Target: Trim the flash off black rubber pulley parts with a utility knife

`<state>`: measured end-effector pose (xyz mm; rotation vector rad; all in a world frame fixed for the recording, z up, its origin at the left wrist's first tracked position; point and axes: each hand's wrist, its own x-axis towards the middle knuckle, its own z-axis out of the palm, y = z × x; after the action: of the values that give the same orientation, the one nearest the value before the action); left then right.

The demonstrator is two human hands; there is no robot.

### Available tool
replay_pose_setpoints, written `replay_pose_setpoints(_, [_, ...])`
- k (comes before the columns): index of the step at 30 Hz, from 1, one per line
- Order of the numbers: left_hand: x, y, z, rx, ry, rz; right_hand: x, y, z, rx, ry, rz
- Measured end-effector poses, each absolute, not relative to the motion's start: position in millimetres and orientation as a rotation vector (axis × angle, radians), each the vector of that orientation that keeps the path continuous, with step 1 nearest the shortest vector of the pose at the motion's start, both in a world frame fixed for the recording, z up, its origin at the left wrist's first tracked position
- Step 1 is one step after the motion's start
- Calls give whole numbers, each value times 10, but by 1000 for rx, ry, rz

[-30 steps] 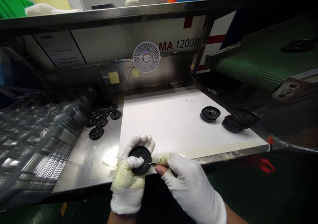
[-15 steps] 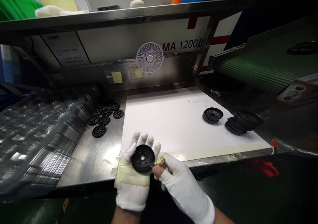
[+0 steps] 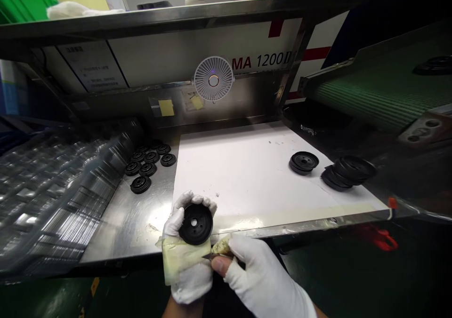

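Dropped lower, your right hand (image 3: 261, 278) pinches a small knife (image 3: 212, 257) below the stiff, light-looking black disc (image 3: 195, 224) your curled left fingers (image 3: 179, 210) grip by the rim.

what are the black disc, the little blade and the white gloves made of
The black disc looks like moulded rubber or plastic: matte with a faint sheen, so the look leaves it open. The small blade looks like steel, thin and bright. The white gloves look like knitted cotton, soft and fuzzy, and the left one carries yellowish tape with a slight gloss.
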<state>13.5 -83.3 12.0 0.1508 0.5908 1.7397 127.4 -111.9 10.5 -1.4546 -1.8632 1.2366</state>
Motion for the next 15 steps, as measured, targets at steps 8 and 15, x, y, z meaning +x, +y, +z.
replay_pose_setpoints(8, [59,-801,60,40,525,1650,1415,-1084,20,-1327,-1624,1235])
replay_pose_setpoints(15, [91,-836,143,35,476,1582,1752,-757,54,-1393,-1139,922])
